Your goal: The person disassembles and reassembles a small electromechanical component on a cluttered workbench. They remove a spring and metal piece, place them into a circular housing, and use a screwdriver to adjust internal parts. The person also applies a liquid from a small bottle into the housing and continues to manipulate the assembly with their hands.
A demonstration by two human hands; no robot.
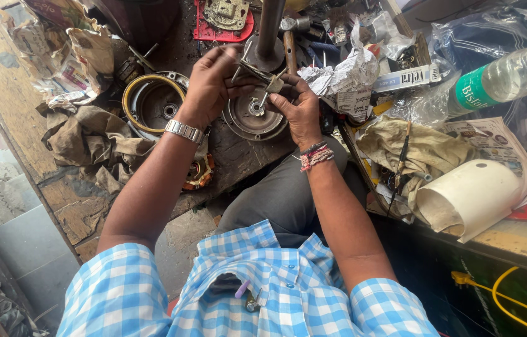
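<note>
Both my hands are raised over a dirty wooden bench, gripping a small metal puller tool (262,79) with a threaded screw and thin legs. My left hand (210,84), with a metal watch at the wrist, holds the threaded end. My right hand (299,106), with thread bands on the wrist, grips the tool's block and legs. Directly below the tool lies a round grey motor end cover (252,122) with a bearing hub at its centre. A second round motor housing (154,103) with a yellow ring lies to the left.
A vertical steel shaft (270,31) stands behind the hands. Dirty rags (92,140) lie left, crumpled paper (341,78) and a hammer (291,31) behind. At right are a clear water bottle (507,78), a white plastic cover (472,196), a cloth (419,150) and a yellow cable (507,293).
</note>
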